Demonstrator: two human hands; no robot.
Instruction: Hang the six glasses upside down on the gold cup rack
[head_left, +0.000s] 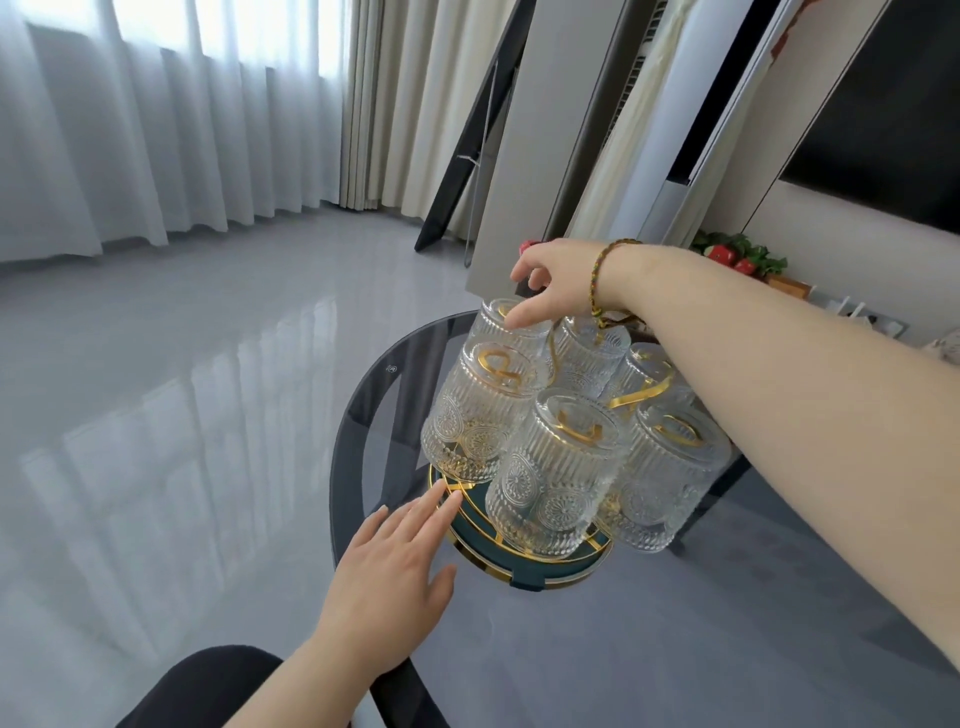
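Several ribbed clear glasses hang upside down on the gold cup rack (636, 397), among them a front glass (558, 478), a left glass (475, 415) and a far-left glass (511, 325). The rack stands on a round dark green tray with a gold rim (480, 543). My left hand (395, 577) lies flat with fingers apart, its fingertips touching the tray's gold rim at the left. My right hand (556, 280) reaches over the rack from the right, fingers loosely apart, thumb tip resting on the base of the far-left glass. It grips nothing that I can see.
The tray sits on a round dark glass table (363, 415) above a shiny grey floor. White curtains hang at the back left. A shelf with red artificial fruit (727, 257) stands behind the table at the right. A dark chair back (218, 680) is at the bottom edge.
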